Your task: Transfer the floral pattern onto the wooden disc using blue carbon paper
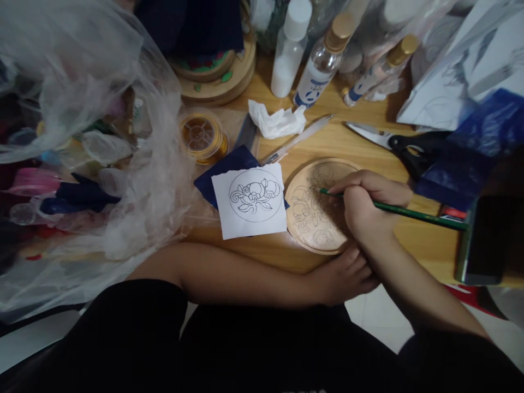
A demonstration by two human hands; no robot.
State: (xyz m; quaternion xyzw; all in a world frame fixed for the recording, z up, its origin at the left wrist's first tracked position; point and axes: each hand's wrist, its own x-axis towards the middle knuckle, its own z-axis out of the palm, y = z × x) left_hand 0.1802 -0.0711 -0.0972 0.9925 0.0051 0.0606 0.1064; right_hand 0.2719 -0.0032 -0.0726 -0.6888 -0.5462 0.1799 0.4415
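A round wooden disc (pixel 305 232) with flower outlines drawn on its face lies on the table's front part. My right hand (pixel 364 204) is closed round a long green pencil (pixel 421 214), its tip touching or just over the upper part of the drawing. At the disc's front edge, my left hand (pixel 347 278) steadies the rim with bent fingers, partly hidden beneath my right wrist. Left of the disc is a torn white paper (pixel 256 202) bearing a similar flower drawing in a circle. It overlaps a dark blue piece (pixel 207 183).
Behind are a gold thread spool (pixel 202 135), crumpled tissue (pixel 276 120), a pen (pixel 301 139) and several bottles (pixel 313 71). Black-handled scissors (pixel 409 147) lie right, near blue plastic (pixel 462 153) and a phone (pixel 489 240). A clear plastic bag (pixel 147 191) of items fills the left.
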